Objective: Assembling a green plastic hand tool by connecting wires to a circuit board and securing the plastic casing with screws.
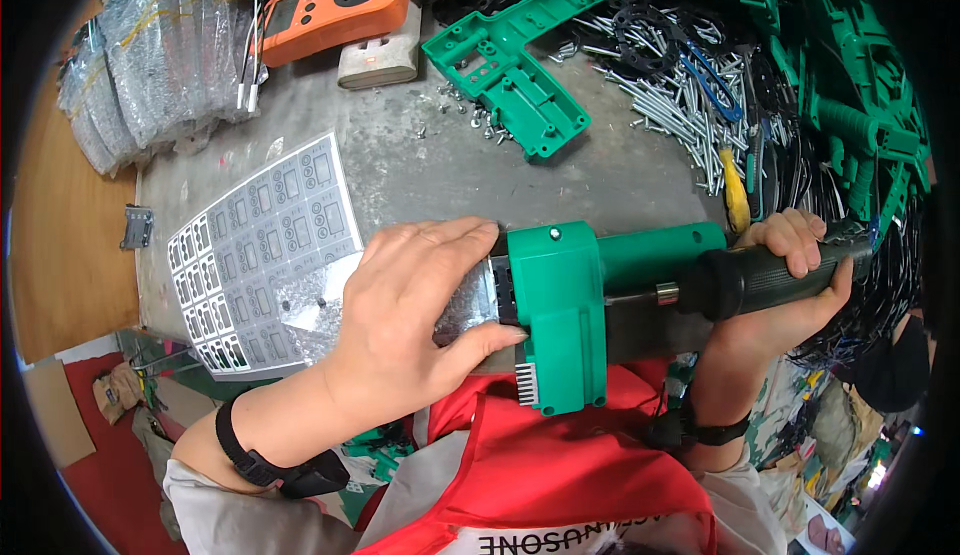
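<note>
At nine o'clock, the left hand (415, 300) lies flat, fingers wrapped on the flat shiny metal plate (468, 305) of the green plastic tool body (560, 310). It looks hard and fairly heavy. The right hand (785, 275) squeezes a black powered screwdriver (770, 277). Loose silver screws (665, 105) and a sheet of grey stickers (265, 255) crowd the surface (440, 165).

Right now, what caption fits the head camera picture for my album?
Left hand steadies a green plastic tool housing while right hand presses a black-handled screwdriver against it.
</note>
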Demonstrator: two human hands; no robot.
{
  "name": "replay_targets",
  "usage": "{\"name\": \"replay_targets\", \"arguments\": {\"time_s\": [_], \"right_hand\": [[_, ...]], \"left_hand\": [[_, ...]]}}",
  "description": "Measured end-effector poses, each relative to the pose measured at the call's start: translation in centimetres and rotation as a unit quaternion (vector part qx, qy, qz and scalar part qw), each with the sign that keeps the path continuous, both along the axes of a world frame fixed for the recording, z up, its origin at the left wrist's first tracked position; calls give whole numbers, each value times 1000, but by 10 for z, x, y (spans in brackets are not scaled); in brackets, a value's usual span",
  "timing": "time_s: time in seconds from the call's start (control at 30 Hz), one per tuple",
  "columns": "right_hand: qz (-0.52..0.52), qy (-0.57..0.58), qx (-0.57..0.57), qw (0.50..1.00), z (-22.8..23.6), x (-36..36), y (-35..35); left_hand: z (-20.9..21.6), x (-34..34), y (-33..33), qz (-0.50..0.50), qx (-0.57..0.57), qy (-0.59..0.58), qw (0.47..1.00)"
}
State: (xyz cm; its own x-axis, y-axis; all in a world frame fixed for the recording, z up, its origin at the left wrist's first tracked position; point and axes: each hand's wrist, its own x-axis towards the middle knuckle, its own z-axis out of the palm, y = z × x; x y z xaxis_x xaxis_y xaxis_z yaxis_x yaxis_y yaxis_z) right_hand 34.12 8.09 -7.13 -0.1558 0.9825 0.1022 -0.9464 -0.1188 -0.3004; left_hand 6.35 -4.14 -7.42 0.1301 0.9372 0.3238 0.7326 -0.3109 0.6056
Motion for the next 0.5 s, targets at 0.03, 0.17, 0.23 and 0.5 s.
{"name": "replay_targets", "arguments": {"time_s": [0.03, 0.17, 0.23, 0.5], "right_hand": [[-1, -1, -1, 1000, 0, 0, 0], [9, 7, 1, 1000, 1, -1, -2], [11, 6, 4, 1000, 0, -1, -1], [14, 21, 11, 1000, -4, 1, -3]], "left_hand": [[0, 1, 0, 2, 0, -6, 1000], [-3, 1, -1, 3, 13, -8, 1000], [-3, 1, -1, 5, 18, 1, 1000], [-8, 1, -1, -2, 35, 14, 999]]}}
